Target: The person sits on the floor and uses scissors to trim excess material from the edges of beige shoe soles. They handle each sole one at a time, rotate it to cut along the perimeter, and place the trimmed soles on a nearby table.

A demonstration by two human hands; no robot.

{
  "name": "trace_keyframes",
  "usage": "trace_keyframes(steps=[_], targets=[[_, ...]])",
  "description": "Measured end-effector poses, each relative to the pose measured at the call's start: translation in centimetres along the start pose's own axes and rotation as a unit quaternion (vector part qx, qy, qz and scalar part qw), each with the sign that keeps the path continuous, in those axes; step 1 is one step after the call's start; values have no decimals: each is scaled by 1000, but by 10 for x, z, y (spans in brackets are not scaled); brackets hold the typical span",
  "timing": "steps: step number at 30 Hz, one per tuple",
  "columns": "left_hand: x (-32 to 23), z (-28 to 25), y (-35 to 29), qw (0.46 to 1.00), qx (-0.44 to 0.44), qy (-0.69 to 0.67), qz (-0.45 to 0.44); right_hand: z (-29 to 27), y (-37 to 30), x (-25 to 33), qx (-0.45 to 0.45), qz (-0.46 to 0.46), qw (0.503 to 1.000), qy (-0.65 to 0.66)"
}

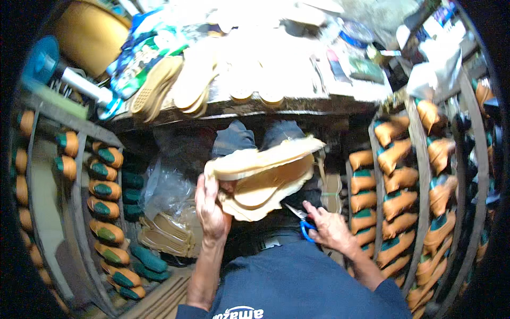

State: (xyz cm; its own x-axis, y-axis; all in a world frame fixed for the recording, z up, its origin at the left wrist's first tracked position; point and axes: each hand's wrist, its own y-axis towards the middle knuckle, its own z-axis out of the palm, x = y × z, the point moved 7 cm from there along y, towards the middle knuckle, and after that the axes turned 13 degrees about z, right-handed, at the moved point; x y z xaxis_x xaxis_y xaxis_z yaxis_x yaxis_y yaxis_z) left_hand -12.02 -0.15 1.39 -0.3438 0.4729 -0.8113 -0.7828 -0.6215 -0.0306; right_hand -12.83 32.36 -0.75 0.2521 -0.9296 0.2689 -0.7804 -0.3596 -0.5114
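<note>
My left hand [213, 210] is closed on a pair of tan shoe soles [273, 183], held up in front of my lap. The soles lie one over the other at an angle, and a thin, ragged margin sticks out around their edges. Part of my left fingers is hidden behind them. Scissors [306, 226] with blue handles are in my right hand [330, 229], just below the right end of the soles. Their blades point up and left toward the ragged edge and look apart from it.
Wooden racks of tan and green shoe lasts stand at left [87, 212] and right [422, 212]. Ahead is a bright workbench [297, 80] with several soles [154, 87] along its near edge. Clear plastic [167, 186] and more soles [167, 234] lie low on the left.
</note>
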Motion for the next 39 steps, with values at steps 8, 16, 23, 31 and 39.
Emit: trace_keyframes(steps=[8,16,23,31,39], targets=[[-43,-100,17,918,132,365,-84,-26,18,-20,120,-47,990,53],[17,36,73,597,422,665,151,-16,47,-54,81,71,802,587],[55,32,34,733,462,475,-150,-30,120,-31,-283,130,795,521],[-17,-12,25,923,221,290,-126,-60,160,-6,-121,40,705,698],[-25,-54,37,1000,21,-3,7,-116,177,-90,-295,102,726,612]])
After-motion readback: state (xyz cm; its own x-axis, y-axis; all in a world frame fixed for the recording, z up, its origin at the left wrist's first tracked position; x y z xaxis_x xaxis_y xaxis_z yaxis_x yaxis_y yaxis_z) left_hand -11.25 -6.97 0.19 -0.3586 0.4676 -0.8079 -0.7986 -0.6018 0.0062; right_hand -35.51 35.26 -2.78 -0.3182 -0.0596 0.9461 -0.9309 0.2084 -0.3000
